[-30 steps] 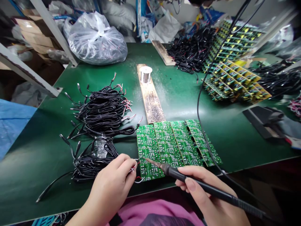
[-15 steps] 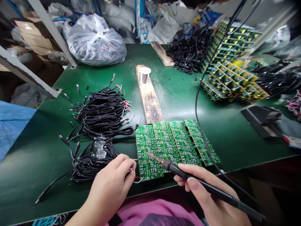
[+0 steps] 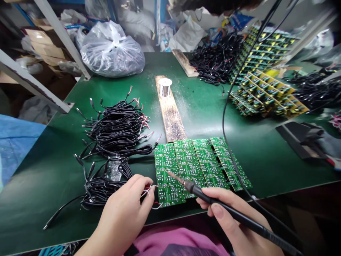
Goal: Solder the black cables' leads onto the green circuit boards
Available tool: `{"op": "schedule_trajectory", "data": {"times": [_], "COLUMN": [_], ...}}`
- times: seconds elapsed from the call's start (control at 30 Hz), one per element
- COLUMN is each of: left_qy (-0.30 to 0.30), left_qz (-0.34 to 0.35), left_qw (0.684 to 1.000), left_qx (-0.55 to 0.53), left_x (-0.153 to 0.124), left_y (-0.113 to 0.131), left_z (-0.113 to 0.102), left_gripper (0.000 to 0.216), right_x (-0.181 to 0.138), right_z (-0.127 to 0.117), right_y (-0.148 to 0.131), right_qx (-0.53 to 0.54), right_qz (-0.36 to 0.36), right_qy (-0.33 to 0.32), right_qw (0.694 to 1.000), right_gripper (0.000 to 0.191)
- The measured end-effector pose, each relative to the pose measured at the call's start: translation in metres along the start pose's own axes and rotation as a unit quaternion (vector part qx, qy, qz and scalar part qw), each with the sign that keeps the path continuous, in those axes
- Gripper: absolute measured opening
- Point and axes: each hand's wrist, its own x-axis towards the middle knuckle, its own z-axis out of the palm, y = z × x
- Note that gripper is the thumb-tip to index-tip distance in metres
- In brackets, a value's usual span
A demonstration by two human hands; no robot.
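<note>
My right hand is closed around the black handle of a soldering iron. The iron's tip is over the leftmost of the green circuit boards; whether it touches I cannot tell. At that board's left edge, my left hand pinches a cable by its stripped red and white wire ends. Another red and white wire end shows at the board's lower left corner. Bundled black cables lie beside and partly behind my left hand.
A solder spool stands on a scorched wooden strip behind the boards. More cable bundles lie left. A tied plastic bag is at the back. Stacked boards stand right. The iron's cord crosses the rightmost boards.
The whole view has shifted slightly. My left finger and thumb have parted a little, showing more of the wire ends. The iron stays over the same board.
</note>
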Motion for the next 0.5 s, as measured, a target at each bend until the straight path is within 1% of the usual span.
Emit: {"op": "schedule_trajectory", "data": {"times": [0.13,0.23,0.37,0.5], "left_qy": [-0.019,-0.018,0.009,0.046], "left_qz": [-0.012,-0.016,0.018,0.065], "left_qw": [1.0,1.0,0.998,0.992], "left_qx": [0.0,0.011,0.053,0.095], "left_x": [0.003,0.006,0.008,0.008], "left_y": [0.003,0.005,0.01,0.013], "left_z": [-0.002,-0.003,0.001,0.007], "left_gripper": [0.021,0.021,0.016,0.014], "right_x": [0.001,0.0,-0.005,-0.012], "right_z": [-0.002,-0.003,-0.001,0.0], "right_y": [0.001,0.002,0.007,0.013], "right_qx": [-0.001,-0.005,-0.006,-0.038], "right_qz": [0.003,0.002,-0.005,-0.017], "right_qy": [0.006,0.018,0.017,0.008], "right_qw": [1.0,1.0,1.0,0.999], "right_gripper": [0.022,0.019,0.018,0.021]}}
